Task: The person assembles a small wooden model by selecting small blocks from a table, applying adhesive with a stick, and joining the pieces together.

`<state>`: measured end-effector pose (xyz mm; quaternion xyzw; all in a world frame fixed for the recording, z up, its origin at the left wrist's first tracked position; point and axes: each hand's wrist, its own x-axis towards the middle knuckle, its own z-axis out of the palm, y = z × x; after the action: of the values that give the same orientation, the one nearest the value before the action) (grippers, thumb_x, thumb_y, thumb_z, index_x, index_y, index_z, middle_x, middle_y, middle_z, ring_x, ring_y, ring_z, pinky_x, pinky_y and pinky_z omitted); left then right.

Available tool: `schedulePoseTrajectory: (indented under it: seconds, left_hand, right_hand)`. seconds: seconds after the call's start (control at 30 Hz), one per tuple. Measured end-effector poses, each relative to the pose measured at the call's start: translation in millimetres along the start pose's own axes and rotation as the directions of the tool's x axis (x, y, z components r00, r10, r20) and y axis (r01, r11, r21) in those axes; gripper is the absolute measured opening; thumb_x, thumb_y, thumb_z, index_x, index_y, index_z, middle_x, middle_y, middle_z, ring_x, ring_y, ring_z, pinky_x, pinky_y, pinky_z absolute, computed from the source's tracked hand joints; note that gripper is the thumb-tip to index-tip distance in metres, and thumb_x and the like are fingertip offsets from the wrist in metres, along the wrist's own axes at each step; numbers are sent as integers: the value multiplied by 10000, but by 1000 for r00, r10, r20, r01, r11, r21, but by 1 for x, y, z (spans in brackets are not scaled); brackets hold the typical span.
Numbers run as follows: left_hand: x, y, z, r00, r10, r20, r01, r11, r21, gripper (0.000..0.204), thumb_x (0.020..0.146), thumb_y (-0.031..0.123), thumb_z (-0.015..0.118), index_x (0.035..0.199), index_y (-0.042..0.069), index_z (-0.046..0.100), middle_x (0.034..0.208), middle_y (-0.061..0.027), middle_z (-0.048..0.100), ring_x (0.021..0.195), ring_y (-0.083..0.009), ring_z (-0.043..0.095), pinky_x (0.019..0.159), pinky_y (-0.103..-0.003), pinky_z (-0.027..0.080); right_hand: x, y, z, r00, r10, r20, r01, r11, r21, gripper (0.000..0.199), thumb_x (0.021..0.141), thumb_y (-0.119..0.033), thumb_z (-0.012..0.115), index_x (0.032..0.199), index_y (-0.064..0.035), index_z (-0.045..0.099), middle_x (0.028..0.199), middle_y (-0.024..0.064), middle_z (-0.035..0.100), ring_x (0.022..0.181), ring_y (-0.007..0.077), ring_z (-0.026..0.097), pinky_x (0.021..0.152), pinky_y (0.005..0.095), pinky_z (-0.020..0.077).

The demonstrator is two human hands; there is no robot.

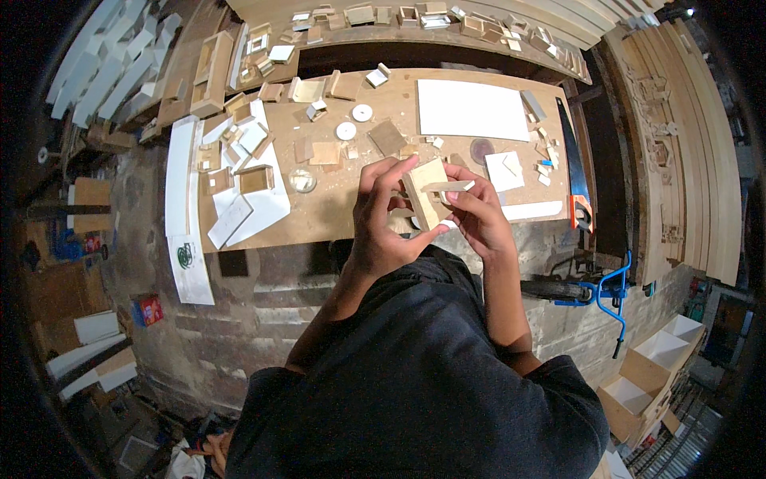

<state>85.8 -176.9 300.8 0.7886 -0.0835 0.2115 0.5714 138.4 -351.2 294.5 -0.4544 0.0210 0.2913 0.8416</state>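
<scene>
wood block point(425, 194) sits pinched between left hand point(383, 223) and right hand point(479, 215).

Wooden piece point(425, 199) partly hidden by left hand point(383, 219) fingers, far bench bits point(415, 16) too small to tell

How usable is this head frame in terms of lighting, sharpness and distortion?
Head view: strong fisheye, so the workbench edges bow and the corners go black; the bench is evenly lit, the floor dimmer; the left hand and right hand on the small wooden piece look reasonably sharp, without glare.
</scene>
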Motion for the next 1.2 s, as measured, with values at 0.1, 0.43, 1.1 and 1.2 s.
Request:
schedulePoseTrajectory:
  seconds: [0.1,0.43,1.1,1.2]
  left_hand:
    - [-1,-1,-2,999,-16,28,18,995,-94,976,601,124,933,1428,68,418,1335,-175,423,1102,-251,603,773,-309,619]
    - [-2,-18,-4,917,-329,226,396,822,-409,713,808,118,767,1387,-71,398,1115,-197,645,960,-236,700,809,-318,607]
    - [-24,-56,-2,691,-684,235,679,501,-537,502,857,204,748,1278,8,561,1021,-88,689,828,-157,690,639,-296,606]
    - [-28,-53,-7,635,-748,191,714,474,-515,494,859,208,747,1270,6,563,1024,-97,687,815,-166,692,606,-294,600]
  right_hand:
    - [2,3,-4,1000,-7,15,7,1000,1,473,872,-20,660,1313,74,517,1114,144,677,947,160,688,819,276,573]
    - [9,7,-6,997,-65,45,73,973,-220,518,825,10,713,1305,86,533,1162,156,679,1051,164,652,919,275,515]
    - [15,24,-24,999,37,-32,-45,950,-308,432,983,-235,622,1304,50,582,1060,95,708,856,114,658,727,259,559]
    - [15,23,-35,995,37,-97,-61,962,-266,417,992,-227,607,1301,51,577,1045,94,713,844,122,666,732,258,562]
